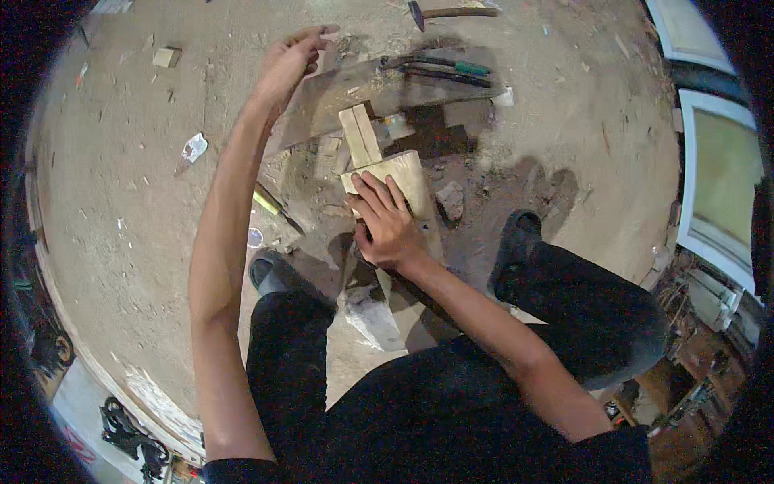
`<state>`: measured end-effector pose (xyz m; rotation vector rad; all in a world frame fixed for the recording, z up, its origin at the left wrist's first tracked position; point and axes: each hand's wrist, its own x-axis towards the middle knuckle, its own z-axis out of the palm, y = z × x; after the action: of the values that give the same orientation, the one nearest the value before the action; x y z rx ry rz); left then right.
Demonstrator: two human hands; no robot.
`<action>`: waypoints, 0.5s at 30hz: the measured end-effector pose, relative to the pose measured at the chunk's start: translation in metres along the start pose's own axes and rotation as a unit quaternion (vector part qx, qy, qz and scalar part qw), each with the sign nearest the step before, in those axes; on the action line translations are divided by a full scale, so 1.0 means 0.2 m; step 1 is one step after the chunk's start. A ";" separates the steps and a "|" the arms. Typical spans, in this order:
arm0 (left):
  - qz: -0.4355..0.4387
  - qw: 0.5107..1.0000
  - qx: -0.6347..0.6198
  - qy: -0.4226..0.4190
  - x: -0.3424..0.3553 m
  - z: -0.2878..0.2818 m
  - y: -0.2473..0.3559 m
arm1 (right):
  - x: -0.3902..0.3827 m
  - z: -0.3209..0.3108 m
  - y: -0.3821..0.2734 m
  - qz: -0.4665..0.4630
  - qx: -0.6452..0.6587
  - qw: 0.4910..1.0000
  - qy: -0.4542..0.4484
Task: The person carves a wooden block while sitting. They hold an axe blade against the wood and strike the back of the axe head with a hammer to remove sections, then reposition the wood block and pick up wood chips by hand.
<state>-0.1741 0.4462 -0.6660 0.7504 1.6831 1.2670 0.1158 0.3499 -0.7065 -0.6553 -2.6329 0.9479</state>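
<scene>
Your right hand [389, 226] lies palm down on the pale wooden block [409, 173], fingers spread over its upper face rather than closed around it. Your left hand [294, 60] reaches well beyond it, fingers partly bent; whether it holds anything, you cannot tell from here. The block sits on the dirt ground [129, 210] between your feet, its long axis running away from you. The narrow, seamed wooden piece [359, 135] at its far end points outward, leaning slightly left. Just past that tip, a flat sheet [322, 109] crosses the way, with a green-gripped tool [451, 69] toward its right end. A yellow-handled tool [274, 206] lies left, a rock [451, 200] right, and a hammer [451, 13] near the far edge.
</scene>
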 end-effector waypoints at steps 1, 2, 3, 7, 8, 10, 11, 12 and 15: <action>0.008 0.999 0.035 -0.008 -0.03 0.02 0.02 | 0.00 -0.01 -0.01 0.004 0.000 1.000 0.001; 0.016 0.997 0.070 -0.014 -0.05 0.03 0.05 | 0.01 -0.02 -0.01 0.006 0.000 1.000 0.001; 0.027 0.997 0.065 -0.015 -0.05 0.04 0.05 | 0.01 -0.02 -0.01 0.006 0.004 1.000 -0.004; 0.045 0.987 0.148 -0.033 -0.21 0.07 0.24 | -0.01 -0.02 -0.03 0.003 0.024 1.000 -0.014; 0.059 0.984 0.162 -0.046 -0.21 0.05 0.24 | 0.00 -0.01 -0.04 -0.001 0.024 1.000 -0.012; 0.092 0.975 0.190 -0.070 -0.23 0.07 0.27 | -0.04 0.00 -0.03 -0.009 0.023 1.000 -0.002; 0.080 0.973 0.188 -0.108 -0.26 0.10 0.31 | -0.05 0.01 -0.01 -0.020 0.024 0.999 0.009; 0.092 0.972 0.198 -0.089 -0.30 0.10 0.31 | -0.05 0.03 -0.01 -0.037 0.034 0.999 0.019; 0.089 0.983 0.154 -0.033 -0.41 0.16 0.32 | -0.07 0.02 0.00 -0.041 0.023 0.999 -0.001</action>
<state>-0.1131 0.4090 -0.5852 1.1381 1.8108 1.0970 0.1268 0.3412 -0.7106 -0.5308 -2.6094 0.9823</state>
